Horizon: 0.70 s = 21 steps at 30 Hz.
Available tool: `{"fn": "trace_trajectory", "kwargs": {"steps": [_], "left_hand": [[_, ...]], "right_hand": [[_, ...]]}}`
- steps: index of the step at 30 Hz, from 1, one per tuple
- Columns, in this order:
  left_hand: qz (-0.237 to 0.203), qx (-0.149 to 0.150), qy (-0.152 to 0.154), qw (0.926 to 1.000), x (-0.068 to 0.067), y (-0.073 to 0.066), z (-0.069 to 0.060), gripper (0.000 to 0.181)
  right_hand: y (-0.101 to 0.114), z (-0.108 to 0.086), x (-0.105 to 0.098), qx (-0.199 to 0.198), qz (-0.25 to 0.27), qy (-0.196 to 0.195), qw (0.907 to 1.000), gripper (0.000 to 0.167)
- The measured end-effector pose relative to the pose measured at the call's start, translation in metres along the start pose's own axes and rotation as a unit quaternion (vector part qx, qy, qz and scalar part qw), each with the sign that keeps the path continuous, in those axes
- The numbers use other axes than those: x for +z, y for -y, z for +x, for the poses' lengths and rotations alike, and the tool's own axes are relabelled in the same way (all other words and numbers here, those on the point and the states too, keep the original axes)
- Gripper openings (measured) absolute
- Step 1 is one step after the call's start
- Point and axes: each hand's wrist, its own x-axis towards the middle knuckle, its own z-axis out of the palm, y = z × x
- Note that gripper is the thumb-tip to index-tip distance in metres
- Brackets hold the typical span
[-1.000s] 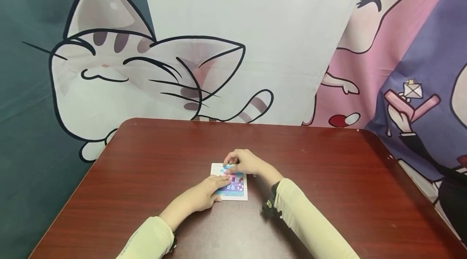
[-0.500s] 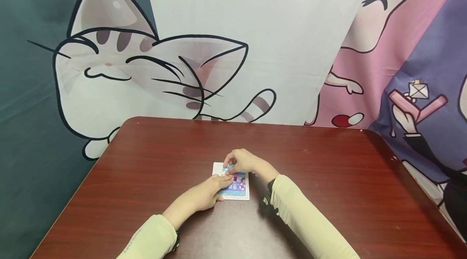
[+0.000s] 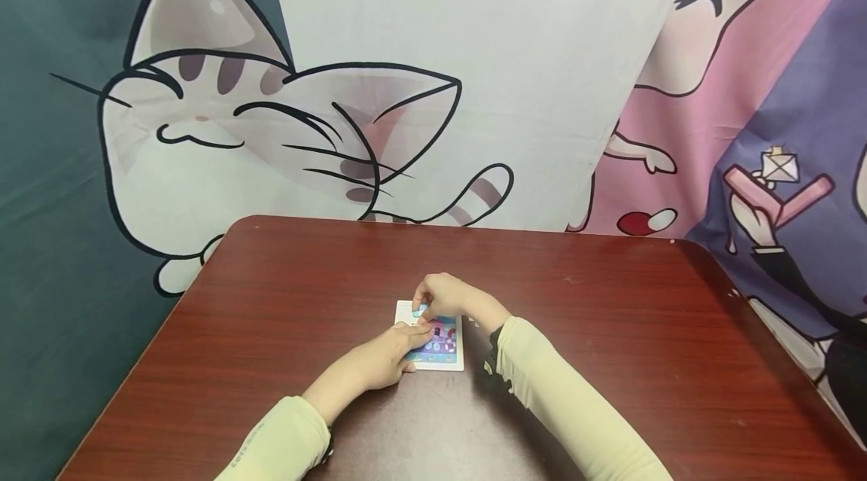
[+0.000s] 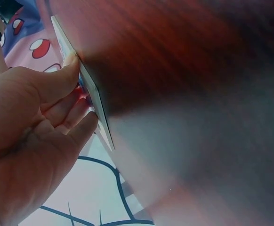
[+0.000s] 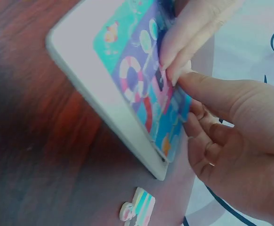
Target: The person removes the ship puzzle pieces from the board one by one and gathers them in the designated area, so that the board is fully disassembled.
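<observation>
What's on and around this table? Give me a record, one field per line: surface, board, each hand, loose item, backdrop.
Surface: reddish-brown table
Board: white-bordered board with a blue, purple and pink picture
Left: left hand lies on the board, fingers over the picture
Right: right hand seems to pinch a light-blue bit near the board's far edge; whether it is loose is unclear
Loose item: small striped piece beside the board
Backdrop: printed cloth with a cartoon cat
</observation>
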Motion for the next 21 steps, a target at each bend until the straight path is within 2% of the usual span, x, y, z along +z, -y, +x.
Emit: {"fn": "trace_trajectory", "kwargs": {"steps": [3, 7, 15, 21], "left_hand": [[0.002, -0.011, 0.007, 0.9999, -0.001, 0.0, 0.0, 0.05], [0.011, -0.029, 0.03, 0.9991, -0.003, -0.003, 0.001, 0.053], [0.103, -0.025, 0.071, 0.9918, -0.007, -0.011, 0.009, 0.065], [0.132, -0.021, 0.072, 0.9884, -0.009, -0.015, 0.012, 0.062]], "right_hand": [[-0.002, -0.001, 0.003, -0.009, 0.002, -0.019, 0.9998, 0.013], [-0.005, -0.002, 0.006, -0.012, 0.014, -0.037, 0.9991, 0.012], [-0.01, -0.002, 0.008, -0.007, 0.033, -0.032, 0.9989, 0.012], [-0.011, -0.004, 0.008, -0.009, 0.043, -0.046, 0.998, 0.012]]}}
